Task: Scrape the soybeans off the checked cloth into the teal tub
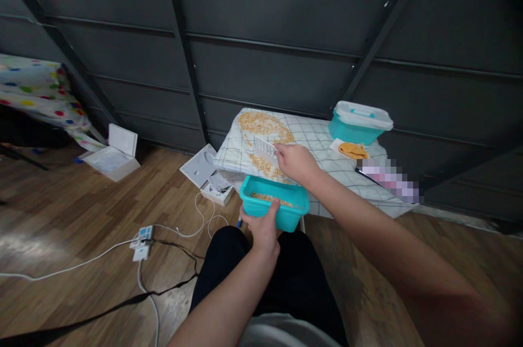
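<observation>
My left hand [262, 227] grips the near side of a teal plastic bin [253, 206], thumb over the rim. The bin sits just below the table's front edge, above my knees, and yellow kernels [265, 198] that look like corn lie in its bottom. My right hand [297, 162] is closed on a white slotted plastic scraper [265, 150], held over the tabletop. Around the scraper, more loose kernels [261, 123] are spread in a large patch at the back and a smaller one [265, 166] toward the bin.
On the checked tablecloth [314, 134] stand a lidded teal box [359, 122], a folded orange cloth [353, 151] and a phone-like object [388, 181], partly blurred. Open white boxes [218, 189], cables and a power strip [143, 238] lie on the floor at left. A dark panelled wall [265, 74] stands behind.
</observation>
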{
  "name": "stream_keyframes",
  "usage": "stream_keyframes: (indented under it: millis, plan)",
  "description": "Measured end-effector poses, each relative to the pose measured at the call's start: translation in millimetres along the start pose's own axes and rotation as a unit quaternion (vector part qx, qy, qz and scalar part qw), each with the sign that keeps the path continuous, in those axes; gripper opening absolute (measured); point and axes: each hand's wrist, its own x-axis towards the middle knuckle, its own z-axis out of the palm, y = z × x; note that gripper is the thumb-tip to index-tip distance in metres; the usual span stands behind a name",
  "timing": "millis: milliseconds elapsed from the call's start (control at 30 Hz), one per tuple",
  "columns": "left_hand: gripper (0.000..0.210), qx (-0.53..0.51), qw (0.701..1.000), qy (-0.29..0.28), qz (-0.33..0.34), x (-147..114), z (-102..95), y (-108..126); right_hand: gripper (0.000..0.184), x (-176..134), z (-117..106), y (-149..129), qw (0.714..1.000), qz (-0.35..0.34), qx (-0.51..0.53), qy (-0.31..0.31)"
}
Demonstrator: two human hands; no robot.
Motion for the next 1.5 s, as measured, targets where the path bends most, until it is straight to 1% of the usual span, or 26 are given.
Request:
stream_keyframes:
  millis: [233,533,767,833,933,1033,1167,1267,1333,1500]
  plan:
    - [0.112,-0.006,1.000,0.016,0.006,-0.2,-0.8,5.0,0.035,-2.1,-2.4,-11.0,1.000,0.030,-0.008,0.001]
    - [0.111,-0.023,0.999,0.032,0.012,-0.7,-1.3,13.6,0.032,-3.0,-5.0,-20.9,0.999,0.052,-0.014,0.004]
    - [0.111,-0.006,0.999,0.026,0.020,1.2,-2.1,9.5,0.031,-7.0,-11.3,-34.9,0.996,0.085,-0.027,-0.023]
    - [0.111,0.002,0.999,0.027,0.023,2.1,-2.7,10.1,0.031,-7.6,-14.7,-35.8,0.995,0.095,-0.030,-0.025]
    - [0.110,0.005,0.999,0.035,0.017,3.0,-3.9,13.0,0.032,-3.6,-19.8,-29.6,0.994,0.104,-0.033,-0.012]
    - [0.111,-0.017,0.999,0.032,0.004,3.7,-5.8,16.9,0.033,8.7,-20.2,-18.1,0.996,0.084,-0.024,0.005]
    - [0.111,-0.051,0.999,0.014,-0.008,6.6,-10.1,20.1,0.038,31.7,-7.8,-7.3,1.000,0.007,-0.002,0.024]
    - [0.110,-0.045,0.999,0.010,-0.009,11.0,-14.3,19.4,0.040,44.5,5.6,-6.2,0.998,-0.067,0.006,0.010]
    - [0.111,-0.034,0.999,0.011,-0.011,14.1,-16.5,18.5,0.040,48.9,12.5,-7.3,0.995,-0.101,0.005,-0.004]
    - [0.108,-0.020,1.000,0.016,-0.013,16.8,-18.0,20.0,0.043,49.7,18.9,-6.8,0.992,-0.129,0.003,-0.016]
